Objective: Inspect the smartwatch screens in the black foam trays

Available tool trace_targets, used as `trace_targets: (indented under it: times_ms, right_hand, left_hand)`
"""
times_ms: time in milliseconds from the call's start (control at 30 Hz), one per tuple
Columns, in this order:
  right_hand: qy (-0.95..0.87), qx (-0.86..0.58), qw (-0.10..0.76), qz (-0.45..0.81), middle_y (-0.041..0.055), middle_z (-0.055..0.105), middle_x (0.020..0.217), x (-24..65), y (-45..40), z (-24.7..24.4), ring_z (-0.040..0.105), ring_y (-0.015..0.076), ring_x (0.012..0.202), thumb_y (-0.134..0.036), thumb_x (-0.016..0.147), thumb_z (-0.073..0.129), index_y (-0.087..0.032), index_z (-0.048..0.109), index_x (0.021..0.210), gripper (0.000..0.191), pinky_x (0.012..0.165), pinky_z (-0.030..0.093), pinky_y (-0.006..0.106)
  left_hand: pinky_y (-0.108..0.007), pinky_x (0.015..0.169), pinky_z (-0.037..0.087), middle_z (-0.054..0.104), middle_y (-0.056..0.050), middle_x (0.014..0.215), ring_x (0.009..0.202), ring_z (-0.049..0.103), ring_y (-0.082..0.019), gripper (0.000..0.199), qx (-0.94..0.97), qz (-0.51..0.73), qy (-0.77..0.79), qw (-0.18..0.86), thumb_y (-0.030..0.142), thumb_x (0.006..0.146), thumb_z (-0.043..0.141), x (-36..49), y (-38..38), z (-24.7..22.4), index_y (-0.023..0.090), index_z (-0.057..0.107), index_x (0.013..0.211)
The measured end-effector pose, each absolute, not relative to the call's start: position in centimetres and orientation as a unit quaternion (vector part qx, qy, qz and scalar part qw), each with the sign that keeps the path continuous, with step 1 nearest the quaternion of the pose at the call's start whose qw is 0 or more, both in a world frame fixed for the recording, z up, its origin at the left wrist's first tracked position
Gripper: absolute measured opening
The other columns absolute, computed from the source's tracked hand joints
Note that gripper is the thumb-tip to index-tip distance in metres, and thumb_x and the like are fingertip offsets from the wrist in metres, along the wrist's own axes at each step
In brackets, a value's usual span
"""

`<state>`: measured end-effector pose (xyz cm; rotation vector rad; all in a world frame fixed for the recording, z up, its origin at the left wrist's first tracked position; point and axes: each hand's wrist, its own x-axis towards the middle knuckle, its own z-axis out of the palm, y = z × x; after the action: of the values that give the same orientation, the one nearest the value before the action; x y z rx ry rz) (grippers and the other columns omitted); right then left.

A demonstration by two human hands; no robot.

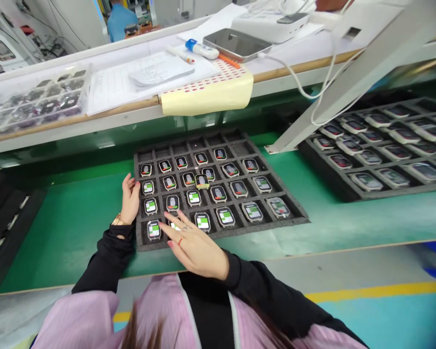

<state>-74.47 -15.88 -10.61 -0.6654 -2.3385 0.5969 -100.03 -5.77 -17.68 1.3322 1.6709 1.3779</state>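
Note:
A black foam tray [218,236] with square compartments lies in front of me, holding several smartwatch bodies without straps. Those in the near row, such as a smartwatch [154,230] at the near left corner, show green and white screens. Farther back, screens are dark with text and a red or green strip. One smartwatch [202,181] sits raised across the dividers near the middle. My left hand [131,198] rests against the tray's left edge, fingers stretched. Over the near row hovers my right hand [194,242], fingers spread and holding nothing, partly covering one smartwatch [175,223].
A second foam tray [343,194] of smartwatches stands right, past a white slanted post [312,118]. Dark foam trays [10,218] lie at far left. The shelf above holds papers [160,70], a phone [238,42], a marker [202,49] and a clear tray [85,92]. A person [121,22] sits beyond.

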Motion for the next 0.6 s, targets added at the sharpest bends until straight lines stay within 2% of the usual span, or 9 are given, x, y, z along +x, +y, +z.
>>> trace_targets:
  times_ms: [67,133,200,267,367,467,600]
  right_hand:
    - [-0.865,-0.294,0.343,0.217,0.0137,0.067,0.129,-73.0,-15.1,-10.5,0.051,0.0285,0.135,-0.018,0.105,0.034,-0.011,0.056,0.141,0.043,0.119,0.035,0.061]
    - [-0.837,-0.352,0.364,0.206,0.0112,0.071,0.121,-71.0,-14.1,-10.6,0.063,0.0271,0.119,-0.02,0.106,0.037,-0.016,0.062,0.136,0.04,0.116,0.039,0.06]
    - [-0.805,-0.417,0.383,0.176,0.0102,0.073,0.114,-68.6,-13.1,-10.8,0.068,0.0268,0.106,-0.023,0.106,0.039,-0.019,0.069,0.125,0.036,0.11,0.047,0.057]
    - [-0.775,-0.472,0.398,0.136,0.0107,0.074,0.111,-66.3,-12.3,-10.9,0.069,0.0276,0.102,-0.025,0.106,0.04,-0.018,0.072,0.115,0.034,0.104,0.051,0.054]
    - [-0.745,-0.511,0.415,0.108,0.0106,0.074,0.112,-63.6,-11.8,-11.1,0.069,0.0273,0.105,-0.027,0.107,0.037,-0.017,0.072,0.112,0.036,0.108,0.046,0.056]
    - [-0.744,-0.509,0.415,0.123,0.0095,0.072,0.118,-62.6,-11.9,-11.4,0.066,0.0264,0.116,-0.026,0.108,0.032,-0.017,0.068,0.123,0.039,0.118,0.033,0.06]
    - [-0.767,-0.489,0.388,0.148,0.0101,0.068,0.128,-62.9,-12.2,-12.2,0.054,0.0283,0.133,-0.025,0.109,0.029,-0.016,0.063,0.134,0.044,0.123,0.021,0.064]
  left_hand:
    - [-0.044,0.116,0.036,0.051,-0.014,0.137,0.128,0.053,-0.024,0.059,0.501,0.516,0.629,0.296,0.048,0.092,0.057,-100.1,-5.8,-17.7,0.024,0.04,0.143]
    - [-0.044,0.116,0.036,0.052,-0.013,0.136,0.129,0.053,-0.024,0.058,0.502,0.513,0.63,0.295,0.048,0.092,0.057,-100.1,-5.7,-17.7,0.025,0.04,0.143]
    - [-0.044,0.116,0.036,0.052,-0.013,0.136,0.129,0.052,-0.024,0.059,0.503,0.511,0.633,0.293,0.049,0.091,0.058,-100.2,-5.7,-17.7,0.025,0.041,0.143]
    - [-0.043,0.117,0.035,0.052,-0.013,0.136,0.13,0.052,-0.024,0.06,0.503,0.509,0.635,0.291,0.05,0.091,0.059,-100.3,-5.6,-17.7,0.024,0.042,0.142]
    - [-0.044,0.117,0.035,0.052,-0.014,0.137,0.129,0.052,-0.025,0.059,0.502,0.507,0.638,0.29,0.05,0.091,0.058,-100.4,-5.6,-17.6,0.023,0.044,0.141]
    - [-0.045,0.118,0.035,0.051,-0.015,0.138,0.13,0.051,-0.025,0.058,0.5,0.506,0.64,0.289,0.049,0.091,0.059,-100.4,-5.5,-17.5,0.022,0.045,0.141]
    - [-0.044,0.118,0.035,0.052,-0.014,0.137,0.129,0.052,-0.025,0.058,0.495,0.504,0.647,0.287,0.049,0.09,0.06,-100.4,-5.3,-17.4,0.023,0.047,0.14]
